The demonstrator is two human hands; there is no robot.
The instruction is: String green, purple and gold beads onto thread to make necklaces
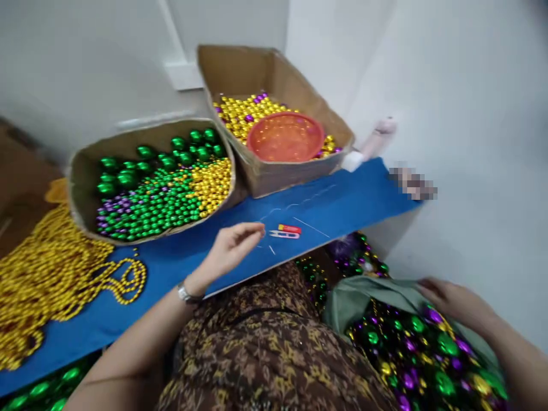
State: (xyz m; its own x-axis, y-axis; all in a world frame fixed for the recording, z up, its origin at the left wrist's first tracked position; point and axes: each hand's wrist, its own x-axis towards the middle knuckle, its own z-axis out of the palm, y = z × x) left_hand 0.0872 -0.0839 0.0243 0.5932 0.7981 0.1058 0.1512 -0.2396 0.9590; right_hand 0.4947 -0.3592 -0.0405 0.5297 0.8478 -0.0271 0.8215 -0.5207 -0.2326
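Observation:
My left hand [233, 246], with a watch on its wrist, is held over the blue table [162, 274]. Its thumb and fingertips come together in a pinch; whatever may be between them is too small to make out. Just right of those fingertips lie small thread snips [286, 234] and a red and yellow lighter [290, 228]. Down at the right, my right hand [451, 302] grips the rim of a grey-green cloth bag [368, 294]. Green, purple and gold bead strings [411, 354] fill the bag.
One cardboard box [81, 200] contains large green balls and small beads. Behind it, another box [295, 177] holds gold beads and a red basin [286, 137]. Gold bead strands [55, 268] are heaped at left. Thread pieces [311, 226] lie on the blue surface.

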